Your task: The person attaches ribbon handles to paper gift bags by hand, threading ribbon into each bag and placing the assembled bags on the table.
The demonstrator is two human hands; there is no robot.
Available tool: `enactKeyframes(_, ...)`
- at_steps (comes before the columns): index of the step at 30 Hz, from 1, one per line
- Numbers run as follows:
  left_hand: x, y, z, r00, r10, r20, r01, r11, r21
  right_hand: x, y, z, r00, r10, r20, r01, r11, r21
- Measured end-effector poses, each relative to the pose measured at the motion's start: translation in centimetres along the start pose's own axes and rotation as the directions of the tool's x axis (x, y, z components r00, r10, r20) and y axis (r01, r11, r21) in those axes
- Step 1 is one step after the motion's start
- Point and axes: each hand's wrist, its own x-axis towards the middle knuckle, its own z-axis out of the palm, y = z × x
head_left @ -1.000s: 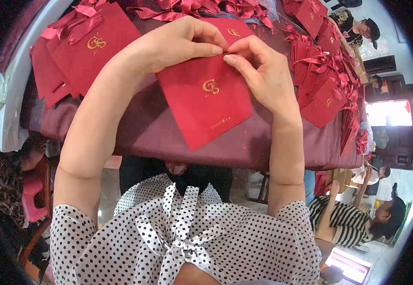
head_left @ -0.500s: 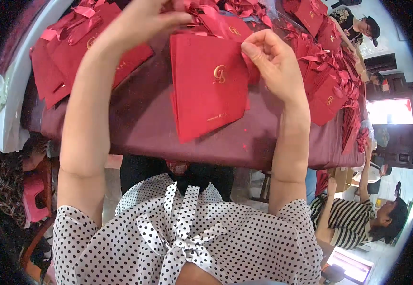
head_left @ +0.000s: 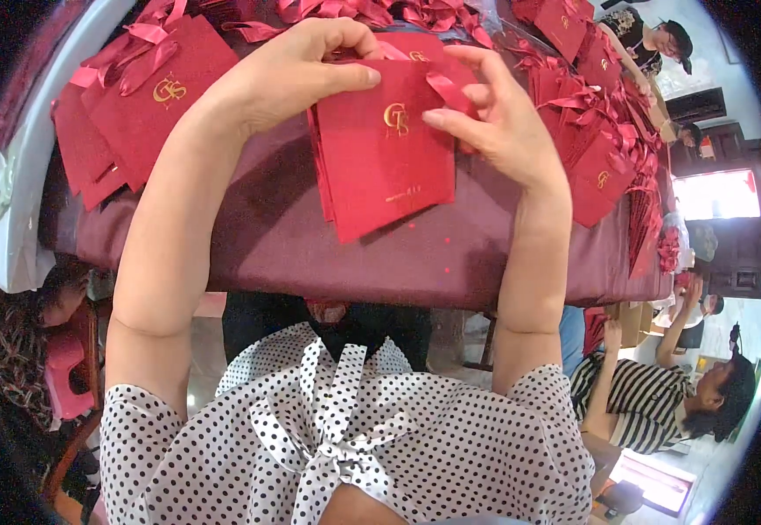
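A small stack of flat red gift bags [head_left: 380, 166] with gold lettering hangs over the dark red tablecloth. My left hand [head_left: 301, 74] pinches the stack at its top left, thumb in front and fingers behind the rim. At the upper right of the stack, my right hand [head_left: 507, 122] has its thumb and fingers apart. Its thumb tip is by the front of the top bag. A shiny red ribbon [head_left: 447, 91] hangs between that thumb and forefinger; whether the hidden fingers touch it I cannot tell.
More red bags with ribbons lie in piles at the left [head_left: 170, 87] and right [head_left: 603, 179]. Small red scraps dot the tablecloth [head_left: 354, 271]. A person in a striped shirt [head_left: 638, 402] sits at the right, another person [head_left: 647, 44] stands at the far right. A pink stool [head_left: 67, 376] is lower left.
My left hand has come down onto the top left of the stack. My right hand has loosened from the right edge, its fingers spreading by the ribbon. The stack has risen slightly.
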Motion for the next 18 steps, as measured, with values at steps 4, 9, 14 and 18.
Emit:
enactKeyframes(4, 0.1, -0.8, -0.9, 0.992, -0.121, 0.040, 0.124, 0.990, -0.064, -0.8, -0.3, -4.1, 0.996, -0.018, -0.082, 0.021, 0.999, 0.029)
enactKeyframes(9, 0.7, -1.5, -0.6, 0.995, -0.097, -0.039, 0.095, 0.994, -0.057, -2.7, 0.3, -8.8, 0.933, -0.203, -0.297, 0.349, 0.714, 0.607)
enactKeyframes(14, 0.7, -1.5, -0.7, 0.993, -0.095, -0.064, 0.090, 0.993, -0.070, -3.1, 1.5, -10.5, 0.896, -0.317, -0.311, 0.426, 0.419, 0.802)
enactKeyframes(18, 0.7, -1.2, -0.3, 0.992, -0.097, -0.080, 0.088, 0.989, -0.115, -2.6, 0.8, -9.9, 0.881, -0.272, -0.387, 0.473, 0.522, 0.710)
